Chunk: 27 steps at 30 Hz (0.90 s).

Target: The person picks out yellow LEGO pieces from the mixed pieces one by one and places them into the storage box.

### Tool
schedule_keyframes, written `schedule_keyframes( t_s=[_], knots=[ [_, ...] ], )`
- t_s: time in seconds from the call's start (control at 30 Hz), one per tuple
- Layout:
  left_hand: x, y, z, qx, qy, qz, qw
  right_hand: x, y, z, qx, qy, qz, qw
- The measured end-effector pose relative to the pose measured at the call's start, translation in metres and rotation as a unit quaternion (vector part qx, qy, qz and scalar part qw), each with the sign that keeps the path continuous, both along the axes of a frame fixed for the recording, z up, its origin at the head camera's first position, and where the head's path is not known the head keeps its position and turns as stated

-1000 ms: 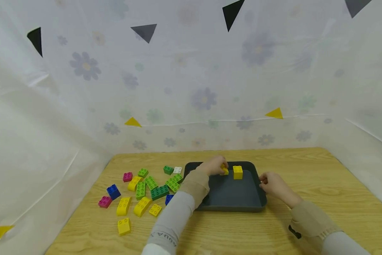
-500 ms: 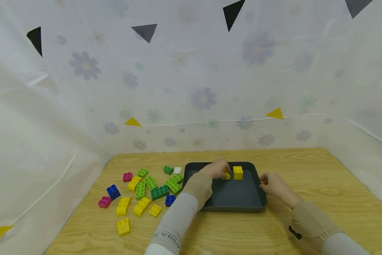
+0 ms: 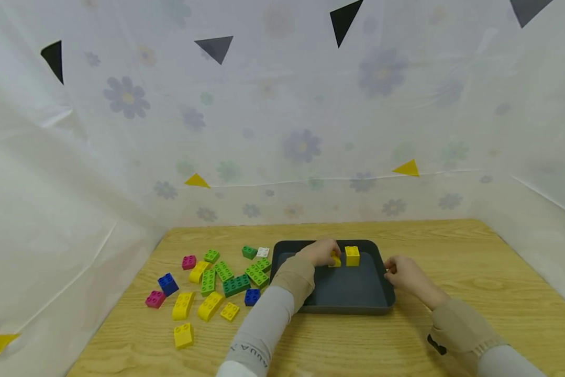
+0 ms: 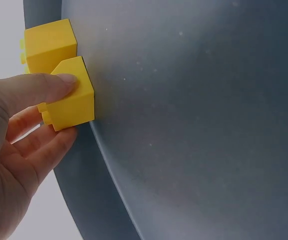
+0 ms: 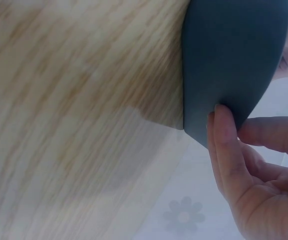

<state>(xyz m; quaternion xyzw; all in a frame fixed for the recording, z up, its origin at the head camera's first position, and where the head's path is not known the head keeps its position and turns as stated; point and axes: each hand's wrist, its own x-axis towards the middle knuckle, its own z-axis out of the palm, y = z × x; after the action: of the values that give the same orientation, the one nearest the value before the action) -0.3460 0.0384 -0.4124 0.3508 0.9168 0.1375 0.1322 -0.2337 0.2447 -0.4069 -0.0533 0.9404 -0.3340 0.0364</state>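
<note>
Over the back part of a dark grey tray (image 3: 348, 290), my left hand (image 3: 319, 252) pinches a yellow toy brick (image 4: 78, 106) with a sloped face. Thumb on one side, fingers on the other, studs toward the palm in the left wrist view. Right beside it a second yellow brick (image 3: 352, 256) stands in the tray. My right hand (image 3: 407, 273) is at the tray's right side; in the right wrist view its fingertips (image 5: 224, 117) lie on the outer wall (image 5: 228, 60) and the thumb is at the rim, pinching it.
Left of the tray, loose bricks lie scattered on the wooden table (image 3: 452, 251): green (image 3: 236, 284), blue (image 3: 168, 284), pink (image 3: 155, 299), white (image 3: 263, 252) and several yellow (image 3: 183, 335). A flower-patterned white sheet (image 3: 282, 125) hangs behind and at both sides.
My left hand has shifted slightly right and nearer with the yellow brick, then stays almost still. A blue brick left of the tray shows more fully. The right hand keeps its place.
</note>
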Motion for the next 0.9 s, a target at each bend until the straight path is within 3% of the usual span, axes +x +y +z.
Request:
schedule_keyframes(
  t_s=[0.5, 0.73, 0.9],
  knots=[
    [0.003, -0.002, 0.007, -0.01, -0.036, 0.013, 0.9992, 0.001, 0.0, -0.001, -0.001, -0.001, -0.003, 1.0],
    [0.007, -0.012, 0.026, -0.053, -0.057, 0.016, 0.9969, 0.0, 0.001, -0.003, 0.0, 0.001, -0.003, 1.0],
    [0.006, -0.029, 0.044, -0.019, -0.057, 0.014, 0.9981, -0.001, 0.001, -0.003, 0.001, 0.005, -0.004, 1.0]
  ],
)
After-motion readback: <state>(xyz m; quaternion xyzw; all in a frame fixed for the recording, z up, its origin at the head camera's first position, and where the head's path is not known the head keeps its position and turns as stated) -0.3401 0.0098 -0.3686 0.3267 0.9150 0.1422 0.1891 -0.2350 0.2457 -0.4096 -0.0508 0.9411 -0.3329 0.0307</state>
